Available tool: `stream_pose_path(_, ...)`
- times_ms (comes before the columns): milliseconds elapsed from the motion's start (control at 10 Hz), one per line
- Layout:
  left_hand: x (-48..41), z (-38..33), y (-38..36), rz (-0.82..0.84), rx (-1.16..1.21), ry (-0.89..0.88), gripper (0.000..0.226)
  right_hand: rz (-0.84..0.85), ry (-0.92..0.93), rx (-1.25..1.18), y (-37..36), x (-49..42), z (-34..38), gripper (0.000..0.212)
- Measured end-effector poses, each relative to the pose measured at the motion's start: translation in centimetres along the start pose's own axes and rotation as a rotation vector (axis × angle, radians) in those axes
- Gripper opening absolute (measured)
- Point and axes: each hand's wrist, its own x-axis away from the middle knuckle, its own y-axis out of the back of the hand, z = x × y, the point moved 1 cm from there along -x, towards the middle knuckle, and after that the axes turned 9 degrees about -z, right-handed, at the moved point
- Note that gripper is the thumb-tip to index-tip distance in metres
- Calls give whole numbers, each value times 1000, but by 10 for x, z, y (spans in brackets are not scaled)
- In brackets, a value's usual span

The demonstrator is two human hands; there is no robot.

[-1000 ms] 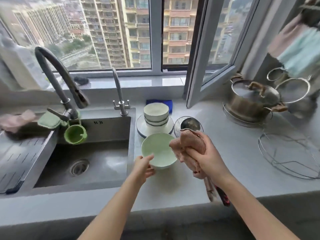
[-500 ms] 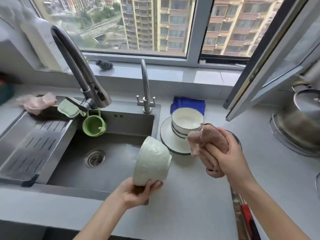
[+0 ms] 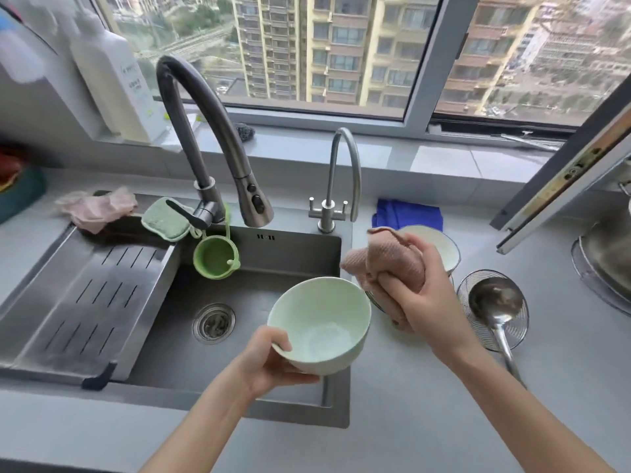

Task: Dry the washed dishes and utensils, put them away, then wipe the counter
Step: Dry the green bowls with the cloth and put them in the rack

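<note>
Bowl [image 3: 319, 322] now mouth-up in left hand [image 3: 269, 363], cloth [image 3: 389, 261] bunched in right hand [image 3: 430, 302]

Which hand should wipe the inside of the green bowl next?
The right hand, I'd say. It grips the pink cloth just beside the green bowl, whose open top faces up. The left hand is busy holding the bowl by its rim, so it can't wipe.

Home kitchen, high in an apartment block. Steel sink [image 3: 164, 339] with slotted drainer tray [image 3: 85, 295] at left of the frame, tall pull-out faucet [image 3: 201, 131] and slim second tap [image 3: 345, 165] behind. Grey bench [image 3: 426, 411] at lower right bearing white bowl [image 3: 442, 245], ladle [image 3: 491, 302] and a steel pot [image 3: 609, 257]. Across the top, wide window [image 3: 341, 46] onto residential towers
</note>
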Motion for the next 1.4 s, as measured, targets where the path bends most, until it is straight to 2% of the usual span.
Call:
stream_pose_path(100, -4, -10, 6, -16, -1, -35, 42, 87, 131, 311, -30, 9, 2, 58)
stream_pose_path(200, -12, -19, 12, -27, -28, -123, 59, 513, 379, 798, -63, 12, -7, 56)
stream_pose_path(300, -13, -25, 13, -70, -114, -241, 59, 949, 286, 1035, -94, 18, -30, 55)
stream_pose_path(400, -11, -32, 11, -58, -199, -292, 46, 1000, 137, 859, -119, 36, -38, 48)
stream_pose_path(500, -8, -40, 20, -4, -154, -192, 51, 1130, -143, 378, -117, 43, -21, 36)
stream_pose_path(600, -9, -40, 34, 53, -277, -170, 52, 1355, 259, 777, -97, 38, -21, 29)
stream_pose_path(700, -7, -44, 38, 166, -369, -135, 52, 1068, 835, 1101, -96, 26, -36, 33)
stream_pose_path(800, -7, -50, 39, 248, -407, -100, 50, 917, 1018, 987, -101, 21, -31, 38)
stream_pose_path(900, -7, -55, 39, 203, -435, -139, 54, 959, 957, 1158, -108, 36, -32, 48)
stream_pose_path(1000, -12, -51, 37, 56, -479, -161, 57, 1130, 306, 1172, -105, 57, -15, 41)
stream_pose_path(1100, -14, -41, 34, 80, -429, -127, 49, 964, -292, 652, -92, 54, 1, 32)
stream_pose_path(1200, -19, -38, 41, 60, -413, -153, 57, 580, -606, 157, -73, 39, 15, 39)
stream_pose_path(1300, -19, -42, 38, 145, -367, -194, 59, 421, -692, -173, -71, 22, 21, 42)
stream_pose_path(1400, -15, -43, 29, 231, -360, -197, 60, 189, 37, 698, -76, 29, 6, 37)
